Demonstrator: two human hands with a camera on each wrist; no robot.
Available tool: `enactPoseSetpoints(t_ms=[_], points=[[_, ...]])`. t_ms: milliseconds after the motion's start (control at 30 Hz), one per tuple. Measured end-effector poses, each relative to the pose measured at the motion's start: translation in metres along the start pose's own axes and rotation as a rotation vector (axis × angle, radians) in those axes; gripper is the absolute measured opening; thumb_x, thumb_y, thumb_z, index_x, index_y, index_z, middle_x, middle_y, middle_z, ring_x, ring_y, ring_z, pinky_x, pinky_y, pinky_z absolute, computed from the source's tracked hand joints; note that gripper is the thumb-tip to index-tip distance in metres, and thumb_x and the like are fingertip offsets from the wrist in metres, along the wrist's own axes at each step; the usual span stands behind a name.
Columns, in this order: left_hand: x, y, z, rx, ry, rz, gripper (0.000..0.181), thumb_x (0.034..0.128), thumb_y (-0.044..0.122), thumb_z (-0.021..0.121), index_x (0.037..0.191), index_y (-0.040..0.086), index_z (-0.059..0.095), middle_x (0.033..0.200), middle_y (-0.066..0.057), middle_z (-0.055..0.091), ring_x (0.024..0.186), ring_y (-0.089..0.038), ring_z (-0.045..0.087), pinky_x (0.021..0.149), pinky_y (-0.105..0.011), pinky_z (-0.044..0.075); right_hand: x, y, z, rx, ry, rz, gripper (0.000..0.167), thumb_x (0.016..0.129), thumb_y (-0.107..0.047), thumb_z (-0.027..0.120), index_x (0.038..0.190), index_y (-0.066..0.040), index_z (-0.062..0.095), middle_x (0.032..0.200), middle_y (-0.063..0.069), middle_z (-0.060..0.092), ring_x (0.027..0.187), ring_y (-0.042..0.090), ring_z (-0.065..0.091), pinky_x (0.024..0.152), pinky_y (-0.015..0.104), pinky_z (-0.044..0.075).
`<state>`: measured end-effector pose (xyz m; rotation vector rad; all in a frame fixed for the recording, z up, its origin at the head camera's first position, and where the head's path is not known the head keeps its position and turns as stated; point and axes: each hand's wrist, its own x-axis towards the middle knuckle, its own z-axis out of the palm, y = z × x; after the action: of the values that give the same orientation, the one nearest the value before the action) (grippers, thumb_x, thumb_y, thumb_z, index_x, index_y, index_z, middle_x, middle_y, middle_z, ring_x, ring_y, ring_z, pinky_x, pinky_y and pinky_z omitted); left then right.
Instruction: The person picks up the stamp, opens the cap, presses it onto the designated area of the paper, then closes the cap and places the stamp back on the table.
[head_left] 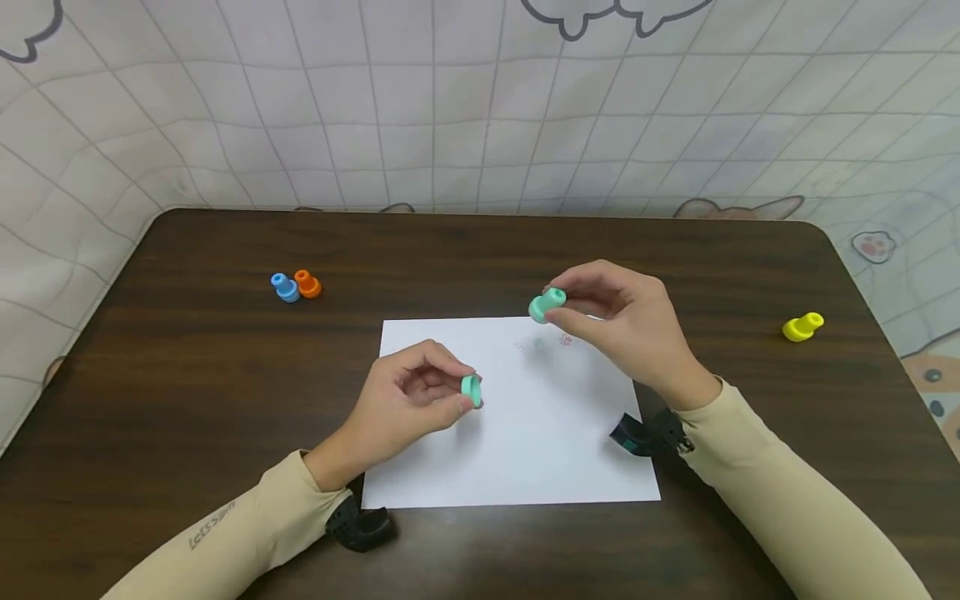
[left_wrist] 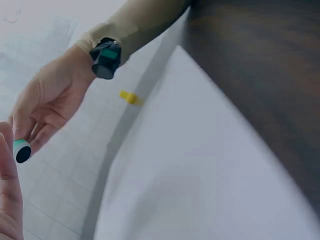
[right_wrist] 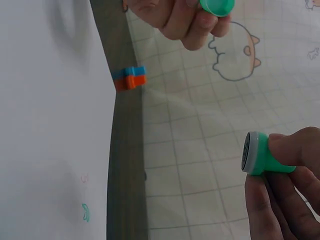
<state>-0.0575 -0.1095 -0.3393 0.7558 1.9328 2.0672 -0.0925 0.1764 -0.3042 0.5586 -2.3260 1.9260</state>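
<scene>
My right hand (head_left: 626, 312) pinches a mint-green toy stamp (head_left: 546, 305) between thumb and fingers, above the far right part of a white paper sheet (head_left: 540, 454). In the right wrist view the stamp (right_wrist: 270, 161) lies sideways, its dark patterned face uncovered. My left hand (head_left: 405, 404) holds a small green cap (head_left: 471, 389) by its rim over the paper's left side. Cap and stamp are well apart. A small red print (head_left: 566, 339) shows on the sheet below the right hand, and a green print (right_wrist: 85, 212) appears in the right wrist view.
A blue stamp (head_left: 285, 287) and an orange stamp (head_left: 307, 284) stand side by side at the back left of the dark wooden table (head_left: 187, 400). To the right is a yellow stamp (head_left: 802, 327). A white grid-patterned cloth (head_left: 465, 125) hangs behind the table.
</scene>
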Motion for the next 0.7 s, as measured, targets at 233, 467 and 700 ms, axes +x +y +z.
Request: enactPoseSetpoints(t_ms=[233, 467, 700], points=[[0.025, 0.013, 0.008, -0.025, 0.022, 0.045, 0.024, 0.0854, -0.007, 0.074, 0.106, -0.012, 0.063, 0.100, 0.006, 0.071, 0.087, -0.012, 0.076, 0.081, -0.023, 0.064, -0.001, -0.007, 0.000, 0.120, 0.001, -0.051, 0.028, 0.085, 0.007, 0.078, 0.111, 0.003, 0.069, 0.104, 0.003, 0.076, 0.090, 0.017, 0.078, 0.074, 0.023, 0.063], [0.030, 0.008, 0.010, -0.109, 0.055, 0.078, 0.026, 0.0848, -0.010, 0.072, 0.102, 0.010, 0.069, 0.099, 0.006, 0.073, 0.087, -0.011, 0.077, 0.080, -0.021, 0.064, -0.003, -0.011, 0.004, 0.162, 0.021, -0.028, 0.027, 0.086, 0.007, 0.077, 0.111, 0.000, 0.069, 0.105, 0.003, 0.077, 0.092, 0.018, 0.077, 0.076, 0.024, 0.063], [0.031, 0.003, 0.011, -0.129, 0.081, 0.017, 0.035, 0.0852, -0.012, 0.069, 0.102, 0.018, 0.068, 0.100, 0.006, 0.074, 0.088, -0.009, 0.077, 0.080, -0.023, 0.064, -0.009, -0.015, 0.008, 0.267, 0.003, 0.069, 0.025, 0.087, 0.008, 0.074, 0.108, -0.006, 0.068, 0.105, 0.002, 0.077, 0.092, 0.017, 0.076, 0.079, 0.026, 0.063]])
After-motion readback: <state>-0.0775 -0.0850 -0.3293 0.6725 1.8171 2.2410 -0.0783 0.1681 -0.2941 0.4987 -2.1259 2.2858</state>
